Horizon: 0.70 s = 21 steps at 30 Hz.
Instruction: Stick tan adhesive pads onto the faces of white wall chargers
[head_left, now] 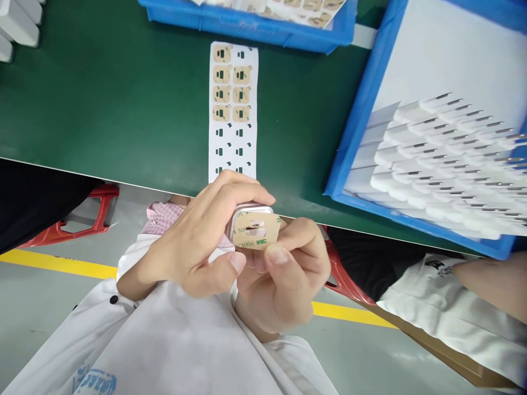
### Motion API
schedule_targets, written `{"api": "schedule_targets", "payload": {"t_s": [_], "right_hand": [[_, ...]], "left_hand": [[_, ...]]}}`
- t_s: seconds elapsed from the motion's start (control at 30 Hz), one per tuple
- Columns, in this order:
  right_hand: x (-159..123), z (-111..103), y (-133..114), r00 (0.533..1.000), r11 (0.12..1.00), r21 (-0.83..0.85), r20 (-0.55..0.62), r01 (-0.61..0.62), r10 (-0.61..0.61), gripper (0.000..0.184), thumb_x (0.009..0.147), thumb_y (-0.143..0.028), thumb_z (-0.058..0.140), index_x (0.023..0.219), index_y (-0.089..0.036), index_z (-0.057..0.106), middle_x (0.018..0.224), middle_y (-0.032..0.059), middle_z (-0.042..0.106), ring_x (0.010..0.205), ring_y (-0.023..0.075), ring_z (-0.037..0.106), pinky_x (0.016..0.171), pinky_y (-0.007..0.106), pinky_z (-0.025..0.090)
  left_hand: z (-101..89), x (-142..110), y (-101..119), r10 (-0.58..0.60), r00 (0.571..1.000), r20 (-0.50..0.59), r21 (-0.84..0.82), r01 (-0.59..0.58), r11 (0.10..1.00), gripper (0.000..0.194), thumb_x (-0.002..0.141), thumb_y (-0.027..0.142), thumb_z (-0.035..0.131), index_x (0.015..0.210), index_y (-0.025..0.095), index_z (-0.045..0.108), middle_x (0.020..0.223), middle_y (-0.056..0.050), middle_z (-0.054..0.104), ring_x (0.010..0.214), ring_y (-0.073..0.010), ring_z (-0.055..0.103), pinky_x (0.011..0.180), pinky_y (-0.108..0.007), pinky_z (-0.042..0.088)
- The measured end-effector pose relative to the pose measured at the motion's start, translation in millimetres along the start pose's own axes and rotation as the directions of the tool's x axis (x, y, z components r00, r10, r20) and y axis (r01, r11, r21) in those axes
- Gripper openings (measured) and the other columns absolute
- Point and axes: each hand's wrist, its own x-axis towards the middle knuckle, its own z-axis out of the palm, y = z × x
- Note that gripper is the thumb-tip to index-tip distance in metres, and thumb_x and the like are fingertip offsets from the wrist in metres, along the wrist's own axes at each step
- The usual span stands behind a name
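My left hand [206,236] is wrapped around a white plastic housing [235,219] with a rounded end, most of it hidden by the fingers. Over that end lies a tan adhesive sticker [267,222] with green 3M print and a cut-out in its middle. Thumb and forefinger of my right hand [288,269] pinch the sticker's right edge. It overlaps the housing's face at a slight angle; whether it is stuck down I cannot tell. Just beyond my hands, a white sticker sheet [233,140] lies on the table, with several tan stickers on its far half and bare backing nearer me.
A blue tray [343,181] on the right of the green table [102,99] holds rows of white housings [436,159]. Another blue bin [247,27] at the back contains sticker sheets. White parts [20,22] stand far left. A person's arm [494,280] shows at right, near a red stool [341,280].
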Motion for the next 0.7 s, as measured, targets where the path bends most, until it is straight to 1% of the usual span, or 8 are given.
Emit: {"api": "schedule_targets", "payload": {"t_s": [0.17, 0.4, 0.57, 0.7], "right_hand": [[1.5, 0.7, 2.4, 0.999, 0.998, 0.042, 0.028, 0.043, -0.044, 0.022, 0.092, -0.021, 0.060, 0.073, -0.023, 0.049, 0.056, -0.0071, 0.036, 0.046, 0.0085, 0.029, 0.048, 0.025, 0.034], [1.9, -0.3, 4.6, 0.998, 0.994, 0.099, 0.042, 0.043, -0.047, 0.017, 0.093, -0.017, 0.057, 0.077, -0.022, 0.053, 0.058, -0.0066, 0.039, 0.048, 0.0090, 0.031, 0.050, 0.026, 0.034], [1.8, -0.6, 5.4, 0.997, 0.996, 0.066, 0.033, 0.062, -0.064, 0.018, 0.093, -0.018, 0.058, 0.076, -0.023, 0.052, 0.058, -0.0063, 0.040, 0.048, 0.0092, 0.032, 0.050, 0.025, 0.036], [2.4, -1.8, 6.2, 0.997, 0.998, 0.008, 0.035, 0.068, -0.068, 0.020, 0.094, -0.023, 0.059, 0.076, -0.023, 0.050, 0.057, -0.0063, 0.039, 0.047, 0.0092, 0.032, 0.048, 0.025, 0.036]], "left_hand": [[-1.1, 1.9, -0.2, 0.032, 0.999, 0.011, 0.035, -0.032, 0.999, 0.037, 0.097, 0.045, 0.049, 0.124, 0.020, 0.052, 0.112, -0.009, 0.058, 0.106, -0.0261, 0.059, 0.088, -0.045, 0.053], [-1.2, 0.7, -0.8, 0.029, 0.999, 0.029, 0.075, -0.031, 0.997, 0.036, 0.099, 0.045, 0.045, 0.126, 0.021, 0.050, 0.114, -0.010, 0.058, 0.108, -0.0267, 0.058, 0.091, -0.048, 0.054], [-1.3, 0.9, -2.3, 0.004, 1.000, 0.031, 0.063, -0.006, 0.998, 0.033, 0.102, 0.043, 0.042, 0.126, 0.022, 0.050, 0.113, -0.009, 0.058, 0.104, -0.0253, 0.057, 0.088, -0.047, 0.053], [-0.8, 1.2, -4.5, 0.031, 0.999, 0.031, 0.092, -0.034, 0.995, 0.029, 0.104, 0.036, 0.039, 0.126, 0.020, 0.050, 0.114, -0.009, 0.057, 0.106, -0.0244, 0.056, 0.090, -0.046, 0.052]]}}
